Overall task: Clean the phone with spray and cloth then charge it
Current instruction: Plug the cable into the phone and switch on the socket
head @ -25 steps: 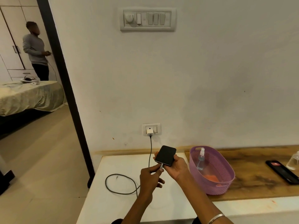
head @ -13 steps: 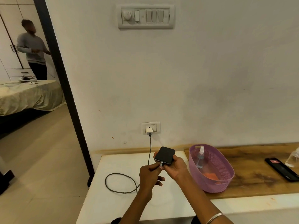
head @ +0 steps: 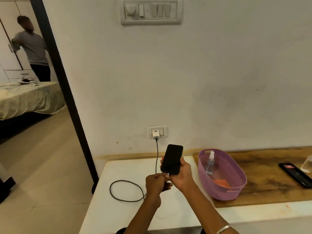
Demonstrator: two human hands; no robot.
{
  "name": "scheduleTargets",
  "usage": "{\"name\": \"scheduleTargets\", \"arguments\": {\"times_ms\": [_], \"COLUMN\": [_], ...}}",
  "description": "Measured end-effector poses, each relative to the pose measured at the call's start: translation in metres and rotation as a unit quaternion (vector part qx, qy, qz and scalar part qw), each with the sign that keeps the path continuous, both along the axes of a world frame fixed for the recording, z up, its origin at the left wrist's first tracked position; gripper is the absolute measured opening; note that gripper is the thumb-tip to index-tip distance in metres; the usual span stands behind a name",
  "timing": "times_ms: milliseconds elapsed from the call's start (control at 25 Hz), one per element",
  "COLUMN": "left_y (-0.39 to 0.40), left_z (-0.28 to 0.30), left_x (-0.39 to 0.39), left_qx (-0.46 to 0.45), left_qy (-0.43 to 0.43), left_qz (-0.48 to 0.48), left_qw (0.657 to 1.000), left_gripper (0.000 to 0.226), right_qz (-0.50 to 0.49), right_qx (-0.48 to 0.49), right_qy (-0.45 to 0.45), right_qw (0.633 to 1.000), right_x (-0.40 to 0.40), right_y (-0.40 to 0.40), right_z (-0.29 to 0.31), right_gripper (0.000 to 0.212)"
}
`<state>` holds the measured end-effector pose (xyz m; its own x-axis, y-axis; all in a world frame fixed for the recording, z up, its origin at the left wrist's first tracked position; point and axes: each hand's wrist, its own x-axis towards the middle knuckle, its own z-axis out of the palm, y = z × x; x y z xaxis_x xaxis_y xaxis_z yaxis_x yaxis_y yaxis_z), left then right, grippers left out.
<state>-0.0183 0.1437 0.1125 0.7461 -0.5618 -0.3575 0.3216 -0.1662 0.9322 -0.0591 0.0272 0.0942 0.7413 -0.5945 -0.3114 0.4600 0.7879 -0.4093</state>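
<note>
Phone (head: 172, 159): dark screen, gripped in right hand (head: 183, 174). Cable plug (head: 167, 174): pinched by left hand (head: 156, 182) at phone's bottom edge.

A switch panel (head: 151, 11) sits on the wall at twelve o'clock. At ten o'clock, a person (head: 33, 48) stands beyond a bed (head: 28, 98). At three o'clock, a second phone (head: 295, 174) lies on a wooden board (head: 263, 174), a glass (head: 308, 163) just beside it.

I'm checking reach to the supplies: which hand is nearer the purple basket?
Right. The right hand, holding the phone, sits just left of the purple basket. The left hand, pinching the cable plug, is farther left, beyond the right hand.
</note>
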Motion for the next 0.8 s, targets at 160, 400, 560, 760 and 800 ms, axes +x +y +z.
{"name": "scheduleTargets", "arguments": {"times_ms": [160,400,560,760,800], "left_y": [-0.004,-0.009,-0.013,-0.024,-0.026], "left_z": [-0.005,-0.02,-0.027,-0.026,-0.025], "left_x": [0.002,-0.005,-0.012,-0.01,-0.009], "left_qx": [0.003,0.03,0.033,0.001,0.0], "left_qy": [0.025,-0.003,0.0,0.056,0.06], "left_qz": [0.029,0.042,0.051,0.067,0.07], "left_qw": [0.999,0.999,0.998,0.996,0.996], "left_gripper": [0.036,0.049,0.046,0.04,0.038], "right_qz": [-0.009,-0.016,-0.015,-0.011,-0.011], "right_qx": [-0.009,0.027,0.009,-0.042,-0.049], "right_qy": [0.001,-0.034,-0.025,-0.009,-0.012], "right_qw": [1.0,0.999,1.0,0.999,0.999], "right_x": [0.002,-0.009,-0.012,-0.008,-0.008], "right_y": [0.003,0.012,0.009,0.005,0.004], "right_z": [-0.006,-0.024,-0.028,-0.022,-0.021], "right_gripper": [0.052,0.054,0.06,0.066,0.066]}}
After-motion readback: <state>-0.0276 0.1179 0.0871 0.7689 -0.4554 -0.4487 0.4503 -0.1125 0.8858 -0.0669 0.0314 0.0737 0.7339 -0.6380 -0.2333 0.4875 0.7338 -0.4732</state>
